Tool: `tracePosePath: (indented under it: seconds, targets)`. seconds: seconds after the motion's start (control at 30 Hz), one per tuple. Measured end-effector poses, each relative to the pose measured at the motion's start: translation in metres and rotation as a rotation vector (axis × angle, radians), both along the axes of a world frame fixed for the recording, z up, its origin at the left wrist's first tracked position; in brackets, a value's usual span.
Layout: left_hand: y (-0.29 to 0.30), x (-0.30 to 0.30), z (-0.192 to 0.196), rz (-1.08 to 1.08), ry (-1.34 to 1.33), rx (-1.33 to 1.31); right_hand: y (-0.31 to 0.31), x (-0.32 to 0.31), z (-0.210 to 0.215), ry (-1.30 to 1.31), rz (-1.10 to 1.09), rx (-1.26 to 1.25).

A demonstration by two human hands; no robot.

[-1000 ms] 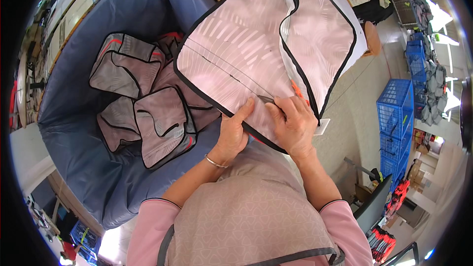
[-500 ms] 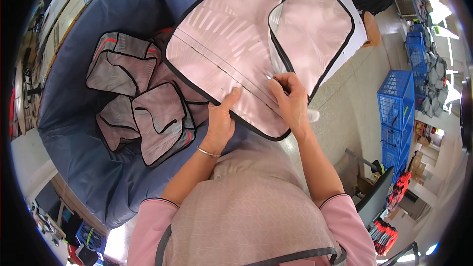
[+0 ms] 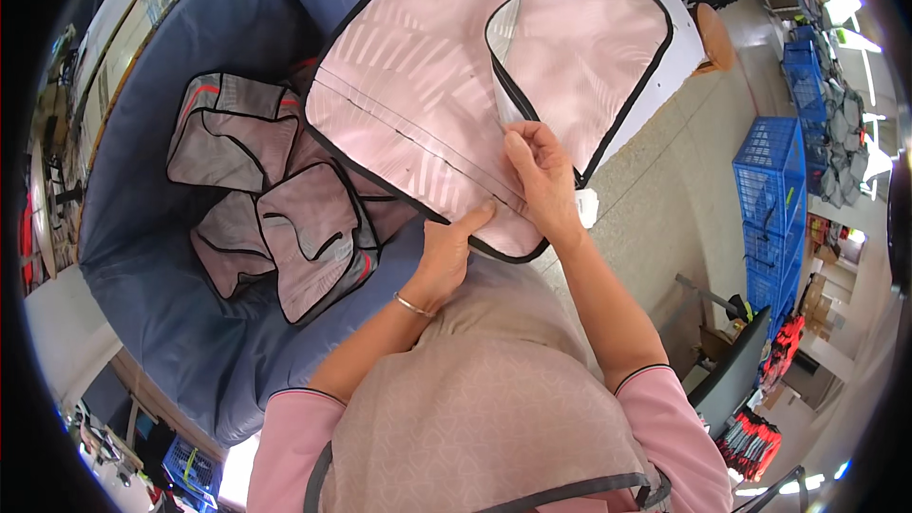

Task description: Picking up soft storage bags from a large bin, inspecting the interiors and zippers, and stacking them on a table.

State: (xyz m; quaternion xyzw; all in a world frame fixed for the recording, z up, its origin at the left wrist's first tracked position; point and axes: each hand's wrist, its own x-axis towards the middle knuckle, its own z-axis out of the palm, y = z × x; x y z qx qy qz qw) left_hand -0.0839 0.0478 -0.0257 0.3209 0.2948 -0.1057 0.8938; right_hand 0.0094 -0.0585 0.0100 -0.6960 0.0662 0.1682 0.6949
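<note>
A large pink patterned fabric piece (image 3: 408, 114) with black binding lies spread in front of me, an upper flap with a black-bound edge crossing it. My left hand (image 3: 450, 252) grips its lower edge, thumb on top and fingers underneath. Over the right part of the same piece, my right hand (image 3: 546, 176) is closed, thumb against forefinger, close to the flap's lower end. What those fingers hold is hidden. A long dark seam line runs slantwise across the fabric between the hands. A small white tag (image 3: 587, 208) shows beside the right wrist.
To the left, a big blue fabric-lined bin (image 3: 152, 266) holds several folded pink and grey pieces (image 3: 309, 228) with black edging. A white table surface (image 3: 655, 100) shows beyond the fabric. Stacked blue plastic crates (image 3: 768, 180) stand on the floor at right.
The fabric has shifted slightly left. My left hand has slid right along its lower edge. My right hand has moved up and left, and the small metal tip seen in it earlier no longer shows.
</note>
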Motion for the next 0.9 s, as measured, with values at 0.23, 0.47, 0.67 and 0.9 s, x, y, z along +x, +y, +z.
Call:
tracePosePath:
  seconds: [0.23, 0.47, 0.67, 0.9]
  targets:
    - [0.004, -0.003, 0.030, 0.050, -0.097, -0.196, -0.020, -0.036, 0.076, -0.441, 0.117, -0.576]
    - [0.001, 0.000, 0.038, 0.071, -0.137, -0.256, -0.026, -0.052, 0.089, -0.817, 0.217, -0.923]
    - [0.004, 0.002, 0.042, 0.056, -0.153, -0.265, -0.024, -0.051, 0.091, -0.873, 0.244, -1.038]
    - [0.002, 0.001, 0.039, 0.073, -0.159, -0.227, -0.024, -0.047, 0.086, -0.960, 0.248, -1.114]
